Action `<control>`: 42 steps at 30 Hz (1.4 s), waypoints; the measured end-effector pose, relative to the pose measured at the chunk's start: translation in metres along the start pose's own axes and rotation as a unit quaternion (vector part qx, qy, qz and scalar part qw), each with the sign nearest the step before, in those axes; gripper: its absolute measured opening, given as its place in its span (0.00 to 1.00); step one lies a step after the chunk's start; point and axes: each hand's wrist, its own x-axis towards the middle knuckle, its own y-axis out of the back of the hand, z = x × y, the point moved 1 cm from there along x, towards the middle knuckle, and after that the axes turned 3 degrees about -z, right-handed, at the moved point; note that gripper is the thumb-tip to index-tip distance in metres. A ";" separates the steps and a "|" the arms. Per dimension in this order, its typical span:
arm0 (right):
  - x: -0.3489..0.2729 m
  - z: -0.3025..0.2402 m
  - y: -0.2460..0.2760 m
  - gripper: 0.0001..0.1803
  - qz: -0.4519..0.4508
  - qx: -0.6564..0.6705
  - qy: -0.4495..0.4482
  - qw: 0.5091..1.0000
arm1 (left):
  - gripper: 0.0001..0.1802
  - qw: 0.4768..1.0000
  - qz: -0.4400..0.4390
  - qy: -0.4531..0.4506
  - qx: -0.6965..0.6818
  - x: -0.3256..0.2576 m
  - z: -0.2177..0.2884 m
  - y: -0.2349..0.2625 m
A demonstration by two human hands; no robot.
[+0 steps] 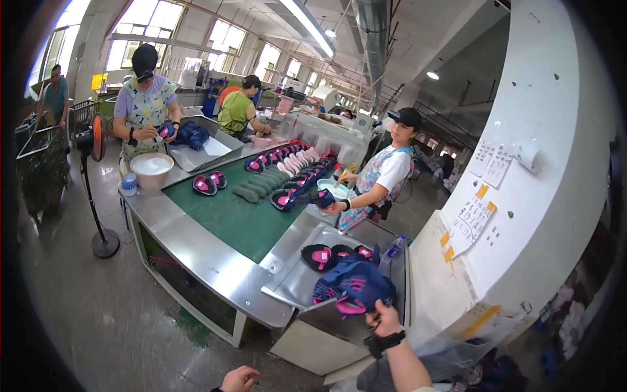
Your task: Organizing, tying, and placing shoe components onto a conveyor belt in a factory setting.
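Note:
My right hand [386, 320], with a dark band on its wrist, reaches to the near side of a pile of navy shoe uppers [358, 277]. Its thumb and fingers are closed at the edge of a navy shoe upper with pink lining [351, 305]. The pile lies in a metal tray [287, 287] at the corner of the work table. Low at the bottom edge, my left hand [240, 379] hovers over the floor, fingers loosely bent and apart, with nothing seen in it. Black-and-pink shoe pieces [317, 257] lie behind the pile.
A green conveyor belt [222, 222] carries rows of shoe uppers, grey-green forms [260, 185] and pink insoles [299, 162]. Across it, a co-worker [385, 170] holds a brush and an upper; another [145, 104] works at far left. A bottle [396, 245], pillar [522, 150] and standing fan [98, 140] are nearby.

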 end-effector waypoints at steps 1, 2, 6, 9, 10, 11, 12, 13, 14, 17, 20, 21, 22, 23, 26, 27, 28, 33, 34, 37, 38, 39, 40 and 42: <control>0.015 -0.016 -0.003 0.11 0.022 -0.006 0.013 1.000 | 0.10 1.000 0.006 0.021 0.000 -0.002 -0.011 0.001; 0.035 -0.026 0.021 0.11 0.008 -0.021 0.022 1.000 | 0.10 0.999 -0.009 0.044 -0.016 0.000 -0.018 -0.001; 0.104 -0.041 0.110 0.01 0.223 -0.039 0.017 0.974 | 0.09 0.998 -0.039 0.055 -0.017 0.030 -0.036 -0.014; 0.142 -0.033 0.141 0.18 0.393 -0.054 0.064 0.916 | 0.08 0.998 -0.011 0.053 -0.011 0.065 -0.043 -0.017; 0.158 -0.028 0.145 0.17 0.366 -0.087 0.073 0.924 | 0.08 0.998 -0.001 0.061 -0.012 0.082 -0.043 -0.018; 0.176 -0.023 0.149 0.16 0.339 -0.118 0.083 0.930 | 0.08 0.998 0.003 0.060 -0.007 0.098 -0.045 -0.020; 0.186 -0.024 0.127 0.11 0.272 -0.159 0.052 0.948 | 0.08 0.997 0.014 0.077 -0.004 0.110 -0.050 -0.021; 0.210 -0.016 0.122 0.05 0.209 -0.200 0.044 0.956 | 0.08 0.995 0.026 0.094 -0.001 0.124 -0.054 -0.021; 0.228 -0.013 0.108 0.05 0.179 -0.250 0.049 0.950 | 0.09 0.994 0.017 0.106 -0.004 0.141 -0.053 -0.021; 0.280 -0.011 0.052 0.13 0.016 -0.386 0.092 0.918 | 0.09 0.998 0.007 0.059 0.025 0.190 -0.040 -0.013; 0.337 -0.018 0.000 0.17 -0.098 -0.405 0.100 0.904 | 0.09 0.988 0.009 0.140 0.060 0.224 -0.029 -0.008; 0.359 -0.017 -0.014 0.19 -0.106 -0.457 0.129 0.873 | 0.09 0.981 0.026 0.168 0.089 0.233 -0.025 -0.004; 0.377 -0.024 -0.026 0.21 -0.124 -0.482 0.169 0.851 | 0.08 0.986 0.066 0.121 0.096 0.237 -0.030 -0.007; 0.396 -0.027 -0.033 0.24 -0.111 -0.513 0.180 0.832 | 0.07 0.984 0.090 0.136 0.076 0.238 -0.034 -0.011; 0.444 -0.031 -0.048 0.28 -0.047 -0.518 0.333 0.786 | 0.07 0.982 0.104 0.146 0.065 0.240 -0.041 -0.026; 0.450 -0.033 -0.057 0.31 -0.041 -0.506 0.364 0.781 | 0.07 0.973 0.103 0.205 0.019 0.234 -0.038 -0.029; 0.455 -0.032 -0.062 0.33 -0.044 -0.530 0.341 0.775 | 0.08 0.959 0.099 0.263 -0.028 0.227 -0.036 -0.027; 0.452 -0.033 -0.093 0.38 -0.029 -0.676 0.273 0.684 | 0.07 0.949 0.128 0.284 0.049 0.213 -0.054 0.001; 0.462 -0.034 -0.084 0.35 -0.036 -0.712 0.272 0.646 | 0.07 0.955 0.134 0.263 0.038 0.214 -0.062 0.006; 0.477 -0.031 -0.067 0.21 -0.034 -0.754 0.289 0.589 | 0.07 0.965 0.107 0.232 0.057 0.232 -0.075 0.020; 0.472 -0.026 -0.069 0.17 -0.034 -0.766 0.289 0.573 | 0.08 0.965 0.110 0.227 0.071 0.235 -0.078 0.026; 0.463 -0.021 -0.068 0.13 -0.033 -0.778 0.286 0.558 | 0.08 0.965 0.109 0.222 0.084 0.236 -0.080 0.030; 0.454 -0.016 -0.068 0.11 -0.032 -0.769 0.293 0.568 | 0.08 0.966 0.102 0.224 0.084 0.237 -0.082 0.032; 0.443 -0.001 -0.059 0.15 -0.038 -0.747 0.319 0.582 | 0.08 0.963 0.121 0.233 0.060 0.242 -0.086 0.033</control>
